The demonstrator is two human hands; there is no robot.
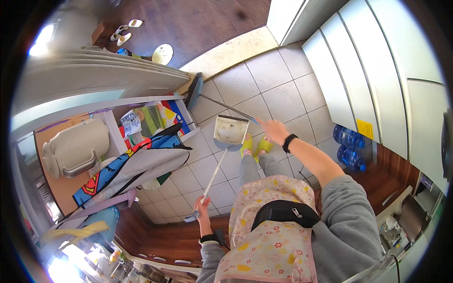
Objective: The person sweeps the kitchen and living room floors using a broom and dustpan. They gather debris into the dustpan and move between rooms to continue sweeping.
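My right hand (274, 130) grips the handle of a broom (226, 105) near its blue end. The blue-grey broom head (195, 92) is at the floor by the left shelf's corner and the doorway threshold. In my left hand (202, 207) is the long pale handle (214, 174) of a dustpan, held near its top end. The dustpan (230, 131), white inside with a dark front lip and grey back, is just ahead of my yellow-green slippers (247, 145). Some small specks seem to be in the pan, too small to tell apart.
A white shelf unit (198, 133) with a cream appliance (77, 146) and a hanging colourful cloth (141, 169) stands left. Pale floor tiles (279, 92) meet a stone threshold (231, 55). At right are a white refrigerator (364, 70) and blue water bottles (348, 138). Brown cabinets (166, 237) line the lower left.
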